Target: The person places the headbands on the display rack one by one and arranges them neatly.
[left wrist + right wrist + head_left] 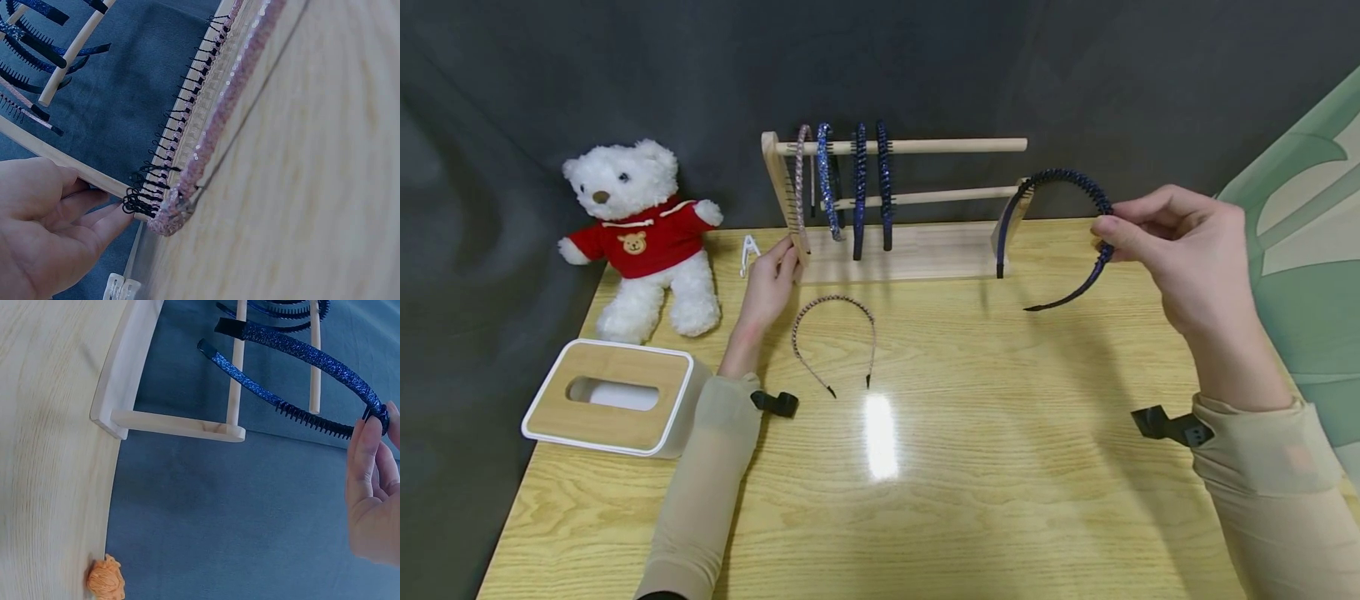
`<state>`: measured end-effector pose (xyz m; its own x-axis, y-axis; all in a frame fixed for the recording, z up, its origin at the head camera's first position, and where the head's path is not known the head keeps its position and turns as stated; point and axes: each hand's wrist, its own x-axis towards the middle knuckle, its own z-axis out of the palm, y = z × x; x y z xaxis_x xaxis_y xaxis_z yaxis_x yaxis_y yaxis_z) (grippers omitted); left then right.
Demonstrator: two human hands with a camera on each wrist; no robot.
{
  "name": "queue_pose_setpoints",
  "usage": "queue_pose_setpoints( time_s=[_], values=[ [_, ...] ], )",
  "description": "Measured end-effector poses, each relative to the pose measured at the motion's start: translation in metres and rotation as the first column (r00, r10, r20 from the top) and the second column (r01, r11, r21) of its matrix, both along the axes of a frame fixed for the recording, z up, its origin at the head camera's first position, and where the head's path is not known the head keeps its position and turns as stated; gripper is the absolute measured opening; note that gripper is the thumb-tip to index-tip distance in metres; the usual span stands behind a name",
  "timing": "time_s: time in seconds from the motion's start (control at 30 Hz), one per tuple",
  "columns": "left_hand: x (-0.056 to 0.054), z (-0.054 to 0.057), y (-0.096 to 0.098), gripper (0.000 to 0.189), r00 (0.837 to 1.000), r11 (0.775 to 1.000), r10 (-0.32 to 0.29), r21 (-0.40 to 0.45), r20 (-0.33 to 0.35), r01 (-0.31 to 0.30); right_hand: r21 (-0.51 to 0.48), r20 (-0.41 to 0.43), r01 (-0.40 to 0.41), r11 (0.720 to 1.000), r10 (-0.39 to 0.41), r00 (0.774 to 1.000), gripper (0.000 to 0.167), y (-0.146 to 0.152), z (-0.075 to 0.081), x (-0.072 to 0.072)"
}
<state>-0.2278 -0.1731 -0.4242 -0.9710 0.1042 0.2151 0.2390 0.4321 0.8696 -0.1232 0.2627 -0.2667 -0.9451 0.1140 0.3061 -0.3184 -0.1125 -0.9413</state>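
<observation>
My right hand pinches a dark blue glittery headband by one side, holding it in the air near the rack's right end. Its toothed arch faces up and its ends hang apart. At the left, my left hand grips the lower part of the side upright of a wooden headband rack. From the rack's bars hang a pink headband, a bright blue glittery headband and two dark blue headbands. A thin pink headband lies on the table in front of the rack.
A white teddy bear in a red top sits at the table's back left. In front of it stands a tissue box with a wooden lid. A white clip is beside the left hand. An orange crumpled thing lies at the table edge.
</observation>
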Motion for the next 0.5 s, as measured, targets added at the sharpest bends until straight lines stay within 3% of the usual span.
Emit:
queue_pose_setpoints(
  time_s=[0.5],
  values=[
    [0.0005, 0.0009, -0.0004, 0.038, 1.0, 1.0, -0.003, 0.007, 0.005, 0.003, -0.025, -0.037, 0.068, 0.997, -0.069, 0.997, 0.016, -0.0016, 0.008, -0.0051]
  ],
)
